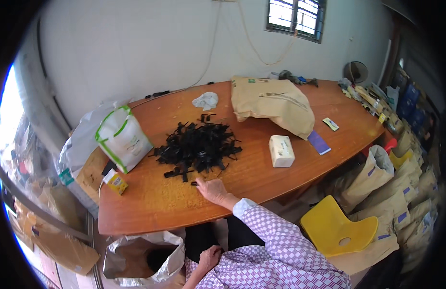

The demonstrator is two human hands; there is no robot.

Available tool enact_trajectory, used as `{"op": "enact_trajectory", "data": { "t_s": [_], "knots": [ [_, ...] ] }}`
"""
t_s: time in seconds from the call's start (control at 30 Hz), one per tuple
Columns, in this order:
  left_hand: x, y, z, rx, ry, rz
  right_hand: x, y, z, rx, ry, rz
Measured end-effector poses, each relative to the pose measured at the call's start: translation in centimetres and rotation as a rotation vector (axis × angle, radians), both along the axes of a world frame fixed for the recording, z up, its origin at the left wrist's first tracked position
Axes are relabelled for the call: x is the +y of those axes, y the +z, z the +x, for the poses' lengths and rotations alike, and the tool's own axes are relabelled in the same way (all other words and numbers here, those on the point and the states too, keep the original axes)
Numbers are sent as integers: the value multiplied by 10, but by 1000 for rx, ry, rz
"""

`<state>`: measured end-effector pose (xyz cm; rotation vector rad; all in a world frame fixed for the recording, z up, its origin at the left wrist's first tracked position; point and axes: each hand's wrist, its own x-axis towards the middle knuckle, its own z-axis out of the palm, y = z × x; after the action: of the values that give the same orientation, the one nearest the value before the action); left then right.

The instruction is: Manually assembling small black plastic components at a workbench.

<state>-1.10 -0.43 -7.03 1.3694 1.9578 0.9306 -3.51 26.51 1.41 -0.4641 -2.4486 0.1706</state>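
Observation:
A loose heap of short black strips lies on the brown wooden table. My right hand reaches over the tabletop to the near edge of the heap. Its thumb and fingers are closed at a small black strip, which they seem to pinch. Yellowish crumbs are scattered over the wood beside that hand. Down at my lap, below the table edge, my left hand rests with its fingers curled in; whatever may be inside them is hidden.
An open silvery sack stands below the table's near edge. On the table are a green-edged white bag, a yellow carton, a tissue pack and a large paper sack. A yellow chair stands at right, near several sacks.

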Motion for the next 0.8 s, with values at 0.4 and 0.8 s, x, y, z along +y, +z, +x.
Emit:
{"op": "enact_trajectory", "data": {
  "t_s": [0.4,0.8],
  "knots": [
    [18,-16,-10,-5,-179,-81,-3,-5,-3,-67,28,-37],
    [18,-39,-12,-34,-180,-63,-4,-9,-4,-105,73,-65]
  ]
}}
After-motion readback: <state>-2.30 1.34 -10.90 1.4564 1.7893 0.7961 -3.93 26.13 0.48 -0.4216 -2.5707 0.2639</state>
